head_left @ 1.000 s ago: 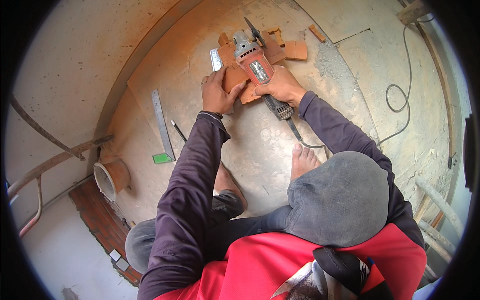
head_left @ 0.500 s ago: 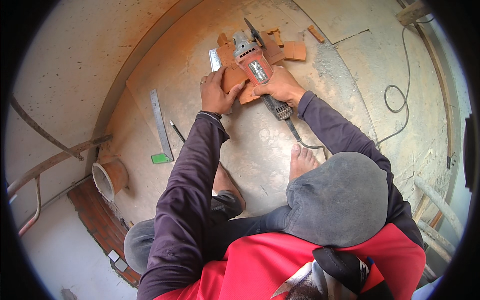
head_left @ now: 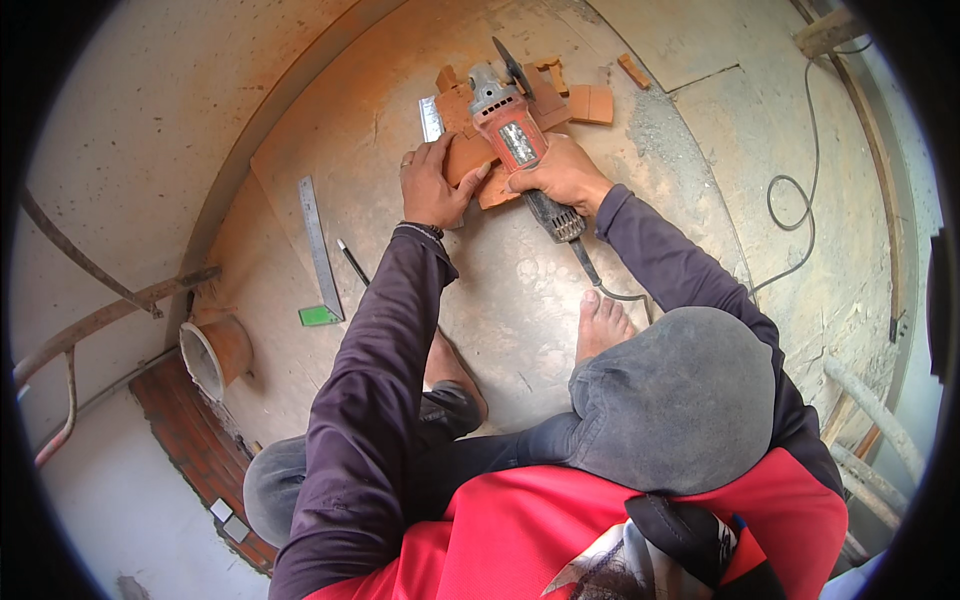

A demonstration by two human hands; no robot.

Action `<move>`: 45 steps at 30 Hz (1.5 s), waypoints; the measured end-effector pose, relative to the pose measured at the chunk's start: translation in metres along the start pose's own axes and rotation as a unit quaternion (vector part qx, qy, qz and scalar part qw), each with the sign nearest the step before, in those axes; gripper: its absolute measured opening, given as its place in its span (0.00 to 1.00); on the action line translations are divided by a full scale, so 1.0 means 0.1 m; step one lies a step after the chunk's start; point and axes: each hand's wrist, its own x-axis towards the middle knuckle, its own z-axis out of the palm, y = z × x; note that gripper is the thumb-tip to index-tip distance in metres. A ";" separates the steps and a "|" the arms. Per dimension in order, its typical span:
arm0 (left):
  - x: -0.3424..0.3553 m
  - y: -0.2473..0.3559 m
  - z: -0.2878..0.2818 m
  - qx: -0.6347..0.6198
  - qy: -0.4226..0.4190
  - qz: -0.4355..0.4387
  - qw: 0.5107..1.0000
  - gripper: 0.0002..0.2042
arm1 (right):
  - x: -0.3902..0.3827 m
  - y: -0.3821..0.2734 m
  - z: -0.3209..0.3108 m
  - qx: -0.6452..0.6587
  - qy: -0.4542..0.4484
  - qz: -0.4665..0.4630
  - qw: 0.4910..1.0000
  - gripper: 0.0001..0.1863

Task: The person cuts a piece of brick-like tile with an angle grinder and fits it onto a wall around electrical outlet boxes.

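Observation:
My right hand (head_left: 562,176) is wrapped around the red and grey body of an angle grinder (head_left: 519,143). Its thin cutting disc (head_left: 513,68) stands on edge above the pieces at the far end; whether it touches them I cannot tell. My left hand (head_left: 430,188) grips an orange-brown clay tile (head_left: 467,153) by its near left side, thumb on top and fingers along the edge. Under and around the grinder lie more cut tiles (head_left: 590,103) and broken bits. A metal ruler-like strip (head_left: 431,118) shows beside the tile, partly covered.
A try square (head_left: 318,250) with a green handle and a dark pencil-like marker (head_left: 352,260) lie left of my forearm. Farther left is a tipped bucket (head_left: 230,350). The grinder's cord (head_left: 622,296) runs past my bare foot (head_left: 603,320); a loop of cable (head_left: 790,205) lies right.

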 end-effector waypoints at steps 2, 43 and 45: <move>0.00 0.02 0.00 -0.003 0.001 0.001 1.000 0.34 | 0.01 0.03 0.00 -0.012 0.007 -0.002 1.000 0.26; 0.01 0.00 0.00 0.004 0.002 -0.001 1.000 0.35 | -0.14 -0.01 -0.04 -0.040 -0.003 0.024 0.999 0.28; 0.01 0.00 0.00 0.005 0.001 -0.002 1.000 0.35 | -0.18 -0.07 -0.05 -0.036 -0.005 0.027 0.999 0.29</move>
